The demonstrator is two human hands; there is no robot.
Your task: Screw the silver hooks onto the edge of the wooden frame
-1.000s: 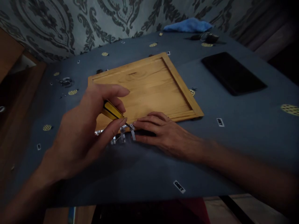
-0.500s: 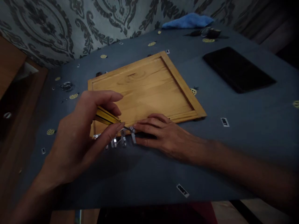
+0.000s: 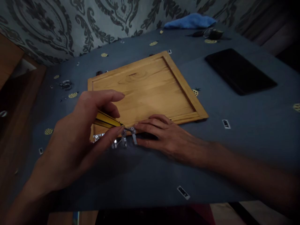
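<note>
A framed wooden panel [image 3: 142, 90] lies on the blue patterned cloth. My left hand [image 3: 77, 134] holds a yellow-handled screwdriver [image 3: 106, 119], its dark shaft pointing right to a screw on a metal hinge [image 3: 133, 134] at the panel's near edge. My right hand [image 3: 166, 136] rests palm down over that edge, fingers stretched out, with the fingertips beside the hinge. Left of it, more metal hinge parts [image 3: 114, 143] stick out past the edge, and a plate with screws [image 3: 96, 137] shows near the panel's left corner, partly behind my left hand.
A black tablet-like slab [image 3: 240, 71] lies to the right. Farther back are a blue cloth [image 3: 191, 21] and a dark tool-like item [image 3: 214, 33]. Another metal hinge [image 3: 65, 84] lies left of the panel, near small loose bits. Patterned wall stands behind.
The view has shifted slightly. My left hand's fingers and the screwdriver handle have moved a little, and more of the left metal plate shows. My right hand stays by the hinge.
</note>
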